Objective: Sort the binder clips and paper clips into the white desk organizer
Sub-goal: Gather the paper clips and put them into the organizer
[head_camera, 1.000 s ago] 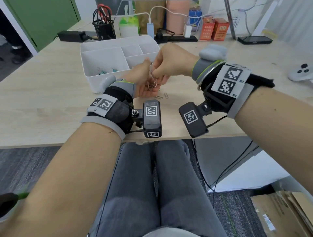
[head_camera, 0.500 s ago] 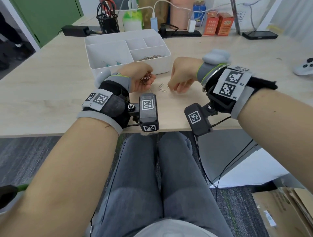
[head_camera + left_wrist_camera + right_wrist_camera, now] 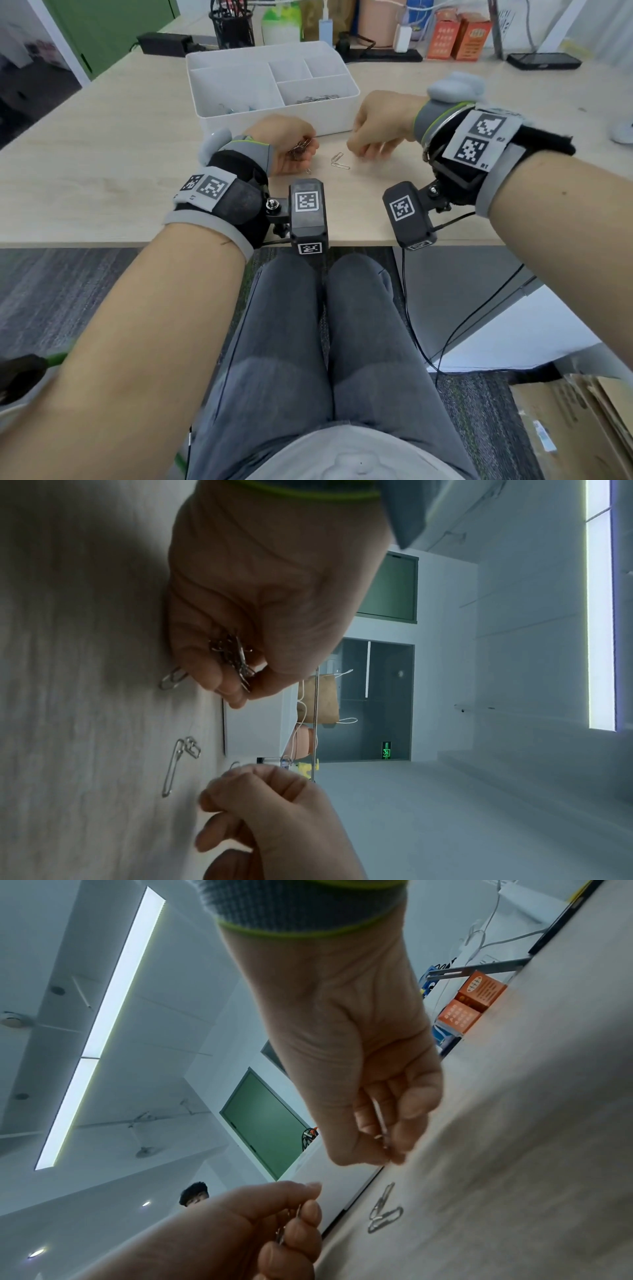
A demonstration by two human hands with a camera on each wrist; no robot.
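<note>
The white desk organizer [image 3: 337, 118] stands on the desk ahead of me. Its front right compartment holds silver paper clips [image 3: 317, 98], and small binder clips [image 3: 236, 109] lie in the large left one. My left hand [image 3: 303, 150] rests on the desk, palm up, and grips a bunch of paper clips [image 3: 232, 656]. My right hand [image 3: 368, 150], fingertips down on the desk, pinches a single paper clip [image 3: 382, 1123]. Between the hands lie two loose paper clips [image 3: 339, 161]. One more clip [image 3: 173, 679] pokes out from under the left hand.
Along the back edge stand a black pen cup [image 3: 233, 27], a green-capped bottle [image 3: 281, 25], two orange boxes [image 3: 459, 37] and a phone [image 3: 543, 61]. A white controller [image 3: 625, 132] lies at the far right. The desk's front edge is close to my wrists.
My right hand left the left palm, moved right and down to the desk, and now pinches a clip there. The left hand stayed low with its bunch.
</note>
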